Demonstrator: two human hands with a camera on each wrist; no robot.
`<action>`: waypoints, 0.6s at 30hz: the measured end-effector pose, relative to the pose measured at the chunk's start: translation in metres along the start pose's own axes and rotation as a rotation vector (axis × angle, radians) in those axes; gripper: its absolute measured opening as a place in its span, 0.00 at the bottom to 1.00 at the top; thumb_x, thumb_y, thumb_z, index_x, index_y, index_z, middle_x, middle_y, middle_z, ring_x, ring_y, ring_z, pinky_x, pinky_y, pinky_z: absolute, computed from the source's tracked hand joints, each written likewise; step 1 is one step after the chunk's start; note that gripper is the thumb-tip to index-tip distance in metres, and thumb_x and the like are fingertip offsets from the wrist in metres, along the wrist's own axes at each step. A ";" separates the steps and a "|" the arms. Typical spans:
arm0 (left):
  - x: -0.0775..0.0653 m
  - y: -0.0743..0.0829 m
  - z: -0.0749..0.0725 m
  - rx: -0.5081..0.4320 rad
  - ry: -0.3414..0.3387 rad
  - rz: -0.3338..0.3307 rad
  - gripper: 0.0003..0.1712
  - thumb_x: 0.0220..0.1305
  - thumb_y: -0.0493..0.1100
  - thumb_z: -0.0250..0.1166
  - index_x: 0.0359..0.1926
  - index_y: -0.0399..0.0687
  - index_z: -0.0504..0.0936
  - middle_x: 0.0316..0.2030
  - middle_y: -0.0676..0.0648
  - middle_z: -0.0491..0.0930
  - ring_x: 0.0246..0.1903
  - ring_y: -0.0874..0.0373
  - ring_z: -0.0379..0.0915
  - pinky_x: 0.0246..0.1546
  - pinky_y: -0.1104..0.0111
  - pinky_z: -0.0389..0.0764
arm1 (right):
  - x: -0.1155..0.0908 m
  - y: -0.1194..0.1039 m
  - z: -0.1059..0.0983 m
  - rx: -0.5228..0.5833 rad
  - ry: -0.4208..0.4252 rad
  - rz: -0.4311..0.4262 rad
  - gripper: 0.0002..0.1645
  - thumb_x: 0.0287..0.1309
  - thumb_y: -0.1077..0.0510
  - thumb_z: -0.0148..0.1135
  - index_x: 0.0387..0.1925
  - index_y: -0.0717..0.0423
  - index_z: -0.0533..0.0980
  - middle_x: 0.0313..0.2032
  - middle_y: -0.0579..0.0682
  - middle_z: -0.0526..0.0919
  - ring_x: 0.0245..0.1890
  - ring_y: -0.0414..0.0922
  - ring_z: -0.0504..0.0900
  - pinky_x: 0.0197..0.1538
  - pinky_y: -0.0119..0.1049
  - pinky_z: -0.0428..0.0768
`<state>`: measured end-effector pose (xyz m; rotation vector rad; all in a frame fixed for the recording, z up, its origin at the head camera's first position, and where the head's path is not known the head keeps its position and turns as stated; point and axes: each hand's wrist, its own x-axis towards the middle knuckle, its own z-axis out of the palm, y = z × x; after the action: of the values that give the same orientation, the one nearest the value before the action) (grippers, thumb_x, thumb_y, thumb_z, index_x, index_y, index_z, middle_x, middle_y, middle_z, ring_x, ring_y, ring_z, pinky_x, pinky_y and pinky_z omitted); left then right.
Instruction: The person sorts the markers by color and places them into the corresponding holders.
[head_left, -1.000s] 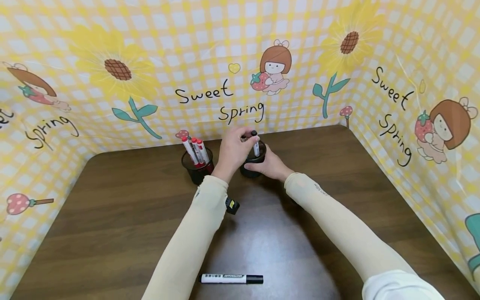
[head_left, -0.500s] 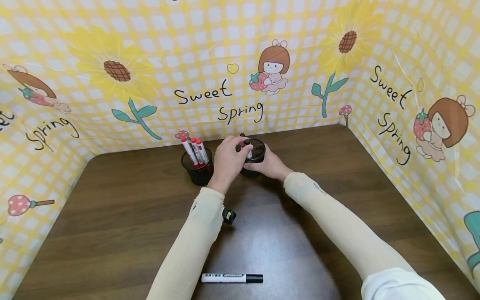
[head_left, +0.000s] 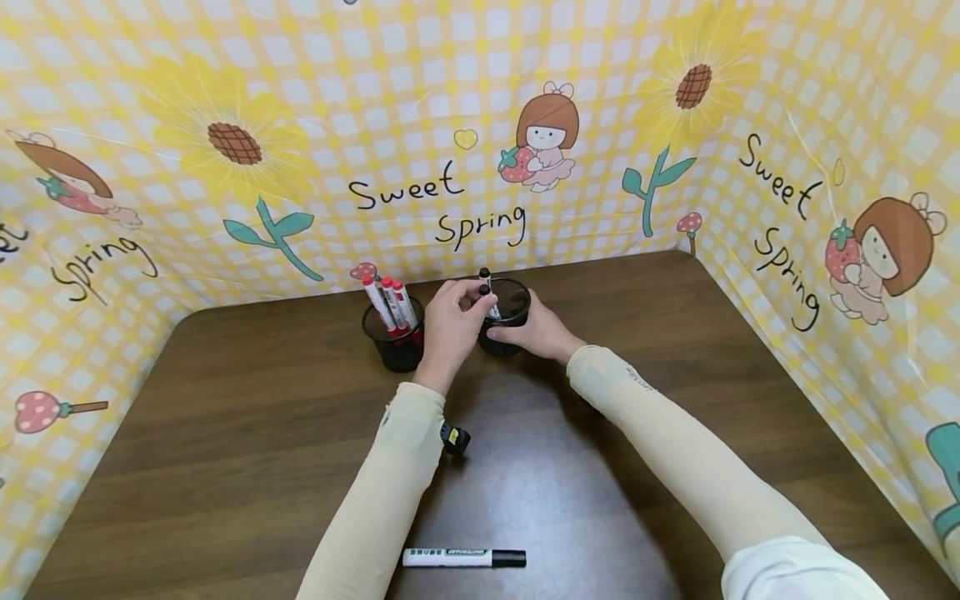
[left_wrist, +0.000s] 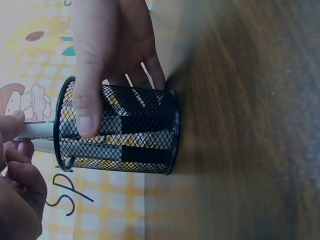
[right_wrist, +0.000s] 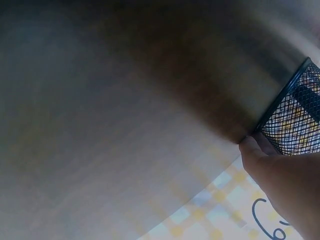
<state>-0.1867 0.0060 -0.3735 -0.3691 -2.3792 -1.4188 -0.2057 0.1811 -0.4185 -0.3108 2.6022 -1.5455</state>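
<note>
My left hand (head_left: 450, 329) pinches the upper end of a black-ended whiteboard marker (head_left: 493, 310) that stands in a black mesh pen holder (head_left: 504, 343). A second marker (head_left: 485, 275) rises just behind it in the same holder. My right hand (head_left: 546, 332) grips this holder from its right side, thumb across the front of the mesh, as the left wrist view shows. Through the mesh (left_wrist: 112, 145) there, the dark lower ends of two markers are visible. In the right wrist view, fingers (right_wrist: 255, 150) touch the holder's lower rim.
Left of my left hand stands another black mesh holder (head_left: 399, 354) with several red-capped markers (head_left: 381, 304). A whiteboard marker (head_left: 457, 557) with a black cap lies near the front of the wooden table (head_left: 225, 433). A patterned cloth (head_left: 405, 100) surrounds the back and sides.
The marker in my left hand has shifted left and lower inside the holder, beside the other marker. My right hand stays on the holder.
</note>
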 end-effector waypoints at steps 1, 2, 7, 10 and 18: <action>0.000 0.000 0.000 0.018 -0.004 0.004 0.15 0.63 0.44 0.73 0.49 0.43 0.88 0.38 0.49 0.79 0.33 0.56 0.72 0.34 0.66 0.72 | 0.000 0.000 0.000 0.001 -0.001 0.001 0.55 0.54 0.44 0.76 0.72 0.61 0.56 0.64 0.57 0.70 0.61 0.51 0.73 0.64 0.46 0.69; 0.000 0.000 0.000 0.037 -0.009 0.006 0.15 0.64 0.45 0.73 0.49 0.43 0.87 0.38 0.49 0.79 0.31 0.56 0.71 0.33 0.66 0.72 | 0.000 0.001 0.000 0.000 -0.001 -0.001 0.55 0.54 0.44 0.76 0.72 0.61 0.56 0.64 0.58 0.70 0.61 0.51 0.73 0.64 0.46 0.69; 0.001 0.006 0.000 0.117 -0.033 -0.004 0.16 0.65 0.47 0.72 0.49 0.44 0.87 0.40 0.49 0.79 0.30 0.56 0.70 0.31 0.64 0.71 | 0.002 0.001 0.001 -0.011 0.010 -0.005 0.55 0.54 0.44 0.77 0.72 0.60 0.57 0.64 0.58 0.70 0.61 0.51 0.73 0.64 0.46 0.70; 0.000 0.009 0.001 0.118 -0.046 -0.013 0.17 0.66 0.48 0.71 0.50 0.42 0.86 0.41 0.48 0.79 0.34 0.53 0.73 0.35 0.62 0.74 | 0.003 0.002 0.001 -0.013 0.017 -0.016 0.54 0.53 0.45 0.77 0.72 0.61 0.58 0.63 0.58 0.71 0.60 0.52 0.74 0.64 0.46 0.70; 0.001 0.007 0.005 0.144 -0.084 -0.001 0.20 0.67 0.49 0.70 0.52 0.41 0.85 0.42 0.49 0.78 0.42 0.54 0.76 0.43 0.60 0.76 | 0.003 0.003 0.002 -0.012 0.021 -0.018 0.55 0.52 0.42 0.78 0.71 0.60 0.59 0.62 0.57 0.73 0.58 0.51 0.75 0.62 0.46 0.71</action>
<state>-0.1856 0.0132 -0.3700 -0.3969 -2.5310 -1.2458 -0.2090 0.1799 -0.4222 -0.3214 2.6332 -1.5478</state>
